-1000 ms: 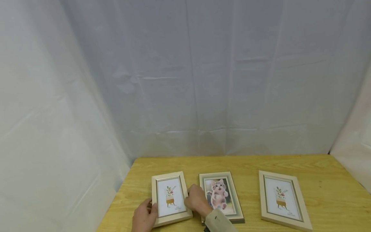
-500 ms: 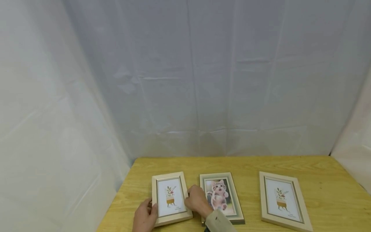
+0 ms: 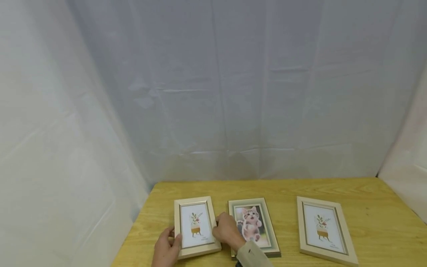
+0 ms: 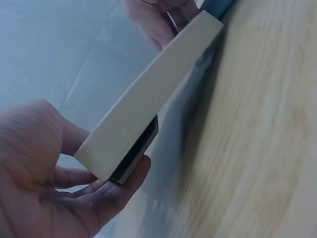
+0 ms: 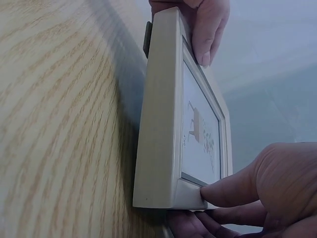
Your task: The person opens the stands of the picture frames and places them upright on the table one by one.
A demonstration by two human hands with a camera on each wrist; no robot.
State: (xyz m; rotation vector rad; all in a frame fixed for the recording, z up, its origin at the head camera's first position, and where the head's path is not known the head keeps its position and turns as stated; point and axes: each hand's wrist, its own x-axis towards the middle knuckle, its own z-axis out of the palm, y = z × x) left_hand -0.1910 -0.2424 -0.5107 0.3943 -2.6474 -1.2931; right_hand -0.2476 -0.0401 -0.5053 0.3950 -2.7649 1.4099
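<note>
A cream picture frame (image 3: pixel 197 253) with a plant print is held between both hands at the table's left side. My left hand (image 3: pixel 165 248) grips its left edge, the thumb over the front border and fingers underneath. My right hand (image 3: pixel 227 230) pinches the right edge; in the right wrist view its thumb (image 5: pixel 233 188) lies on the front border and its fingers go under. In the left wrist view the frame's left side is raised off the wood, and a dark-edged piece (image 4: pixel 136 153) juts from its underside by the left fingers. The frame's back is mostly hidden.
Just right of the held frame lies a green-bordered kitten picture frame (image 3: pixel 273 237), partly covered by the right forearm. A second cream plant-print frame (image 3: pixel 347 237) lies farther right on the yellow wooden table (image 3: pixel 287 187). White sheeting (image 3: pixel 247 111) hangs behind and at both sides.
</note>
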